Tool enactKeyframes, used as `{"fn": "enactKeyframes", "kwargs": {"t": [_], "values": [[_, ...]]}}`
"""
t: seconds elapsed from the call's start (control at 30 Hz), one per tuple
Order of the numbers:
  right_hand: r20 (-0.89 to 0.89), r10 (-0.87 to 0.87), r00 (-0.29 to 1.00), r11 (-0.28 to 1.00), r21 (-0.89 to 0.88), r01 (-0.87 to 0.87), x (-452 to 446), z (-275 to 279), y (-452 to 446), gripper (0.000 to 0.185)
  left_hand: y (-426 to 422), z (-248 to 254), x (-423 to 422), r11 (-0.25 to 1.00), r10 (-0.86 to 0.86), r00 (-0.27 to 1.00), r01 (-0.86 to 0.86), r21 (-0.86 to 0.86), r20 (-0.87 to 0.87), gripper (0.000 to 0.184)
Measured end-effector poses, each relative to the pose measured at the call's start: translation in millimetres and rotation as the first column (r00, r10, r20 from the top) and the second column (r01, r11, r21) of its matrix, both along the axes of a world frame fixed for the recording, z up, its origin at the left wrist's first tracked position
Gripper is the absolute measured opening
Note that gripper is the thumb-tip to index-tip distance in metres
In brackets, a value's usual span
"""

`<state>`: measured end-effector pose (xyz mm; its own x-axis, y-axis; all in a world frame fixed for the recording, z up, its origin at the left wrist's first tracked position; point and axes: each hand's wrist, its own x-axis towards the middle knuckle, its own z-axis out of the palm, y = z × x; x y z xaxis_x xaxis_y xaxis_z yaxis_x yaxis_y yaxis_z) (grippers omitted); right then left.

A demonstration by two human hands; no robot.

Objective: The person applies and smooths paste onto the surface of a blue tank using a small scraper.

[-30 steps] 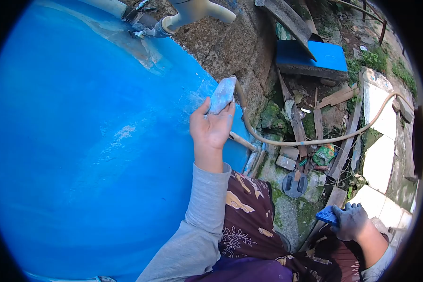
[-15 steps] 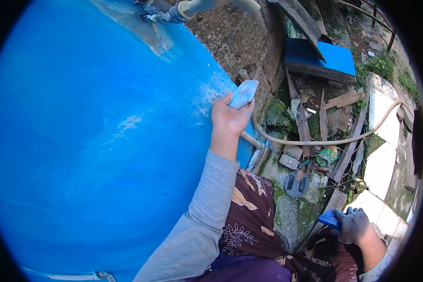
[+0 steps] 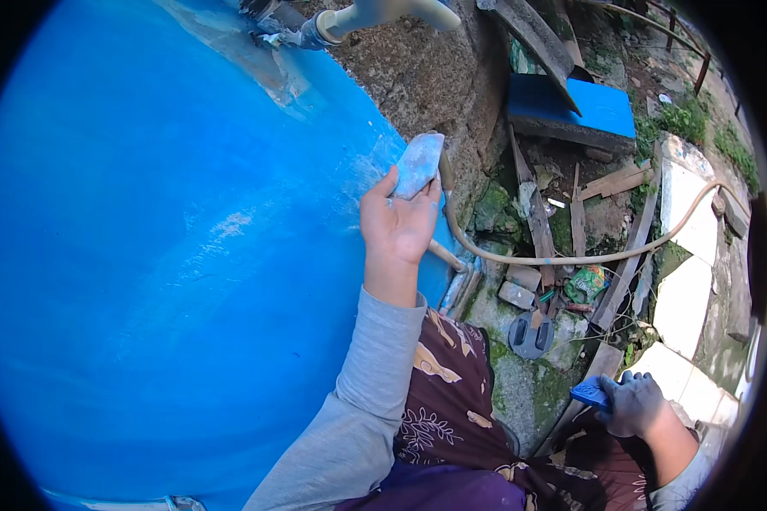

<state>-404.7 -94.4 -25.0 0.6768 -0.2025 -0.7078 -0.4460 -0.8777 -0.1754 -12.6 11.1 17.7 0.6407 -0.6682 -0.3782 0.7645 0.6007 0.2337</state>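
Note:
A whitish-blue flat piece [image 3: 420, 163] is held in my left hand [image 3: 399, 220], palm up, between thumb and fingers. It sits beside the right edge of a large blue surface [image 3: 213, 255], which has pale scuffed patches near its middle and near that edge. At the lower right, my right hand [image 3: 634, 404], dusty and grey, is closed on a small blue block [image 3: 590, 392]. That hand is over the patterned dark cloth [image 3: 452, 392] on my legs.
Pale pipes [image 3: 375, 15] cross the top beside a rough rock [image 3: 426, 77]. A hose [image 3: 554, 261] curves across the right. Beyond are a blue-topped slab [image 3: 605, 106], wooden boards [image 3: 626, 281], small blocks [image 3: 517, 295], a green packet [image 3: 586, 284] and a round grey disc [image 3: 531, 335].
Over the last second my left hand with the whitish-blue piece went right, then came partly back left. My right hand keeps its hold on the blue block. The view has shifted slightly.

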Motion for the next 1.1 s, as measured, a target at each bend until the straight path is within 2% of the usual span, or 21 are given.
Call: {"fn": "enactKeyframes", "kwargs": {"t": [0.07, 0.1, 0.17, 0.2, 0.3, 0.33, 0.43, 0.47, 0.5, 0.57, 0.63, 0.7, 0.9, 1.1], "values": [[-0.009, -0.003, 1.0, 1.0, -0.023, 0.003, 0.5, 1.4, 1.1, 0.062, 9.2, 9.2, 0.5, 0.978, -0.051, 0.99, 0.076, -0.196, 0.13, 0.046], [-0.01, 0.0, 1.0, 1.0, -0.015, 0.0, 0.8, 2.2, 1.7, 0.062, 6.7, 2.0, 3.0, 0.98, -0.049, 0.99, 0.073, -0.188, 0.129, 0.046], [-0.054, -0.017, 0.998, 1.0, 0.007, 0.017, 3.4, 5.0, 2.6, 0.061, -4.3, -20.3, 12.0, 0.998, -0.064, 0.996, 0.063, 0.021, 0.065, 0.041], [-0.046, -0.01, 0.999, 1.0, 0.004, 0.01, 4.4, 4.4, 3.2, 0.061, -9.4, -22.8, 14.5, 0.996, -0.053, 0.997, 0.057, 0.072, -0.057, 0.04], [-0.035, -0.013, 0.999, 1.0, -0.015, 0.013, 2.8, 4.2, 3.2, 0.061, -11.0, -14.8, 2.4, 0.999, 0.042, 0.999, -0.042, -0.008, 0.027, 0.043], [-0.018, -0.012, 1.0, 1.0, -0.005, 0.012, 2.5, 4.0, 2.4, 0.062, -3.9, -7.2, -1.6, 0.998, 0.026, 0.993, -0.019, -0.064, 0.115, 0.043], [-0.01, -0.006, 1.0, 1.0, -0.005, 0.006, 0.7, 3.1, 0.9, 0.063, 7.0, 7.4, -3.9, 0.984, -0.004, 0.996, 0.02, -0.178, 0.09, 0.043], [-0.035, -0.017, 0.999, 1.0, -0.009, 0.017, 0.8, 3.9, 1.1, 0.062, 4.8, 1.8, -0.3, 0.988, -0.038, 0.999, 0.038, -0.152, 0.005, 0.042], [-0.061, -0.022, 0.998, 1.0, -0.012, 0.021, 1.6, 4.4, 1.9, 0.062, 0.3, -8.5, 4.7, 0.988, -0.031, 1.0, 0.031, -0.148, 0.003, 0.042], [-0.059, -0.013, 0.998, 1.0, -0.001, 0.013, 1.4, 0.9, 2.2, 0.062, -12.2, -31.1, 13.7, 0.997, -0.009, 0.994, 0.018, 0.076, -0.113, 0.041], [-0.051, -0.019, 0.999, 1.0, -0.005, 0.019, 2.8, -0.3, 1.1, 0.062, -16.9, -29.0, 10.0, 0.998, -0.019, 0.995, 0.025, 0.063, -0.102, 0.041], [-0.032, -0.008, 0.999, 0.999, 0.047, 0.01, 3.8, -0.4, -0.7, 0.062, -19.6, -19.5, -4.6, 0.996, -0.087, 0.995, 0.085, 0.037, 0.044, 0.039], [-0.064, -0.01, 0.998, 1.0, -0.008, 0.009, 8.0, 7.0, 2.4, 0.062, -29.7, -32.9, -32.0, 0.979, -0.136, 0.991, 0.136, 0.149, -0.012, 0.035], [-0.078, 0.01, 0.997, 1.0, 0.006, -0.01, 6.6, 7.1, 1.5, 0.062, -31.2, -31.2, -33.5, 0.979, -0.145, 0.989, 0.142, 0.146, 0.009, 0.037]]}}
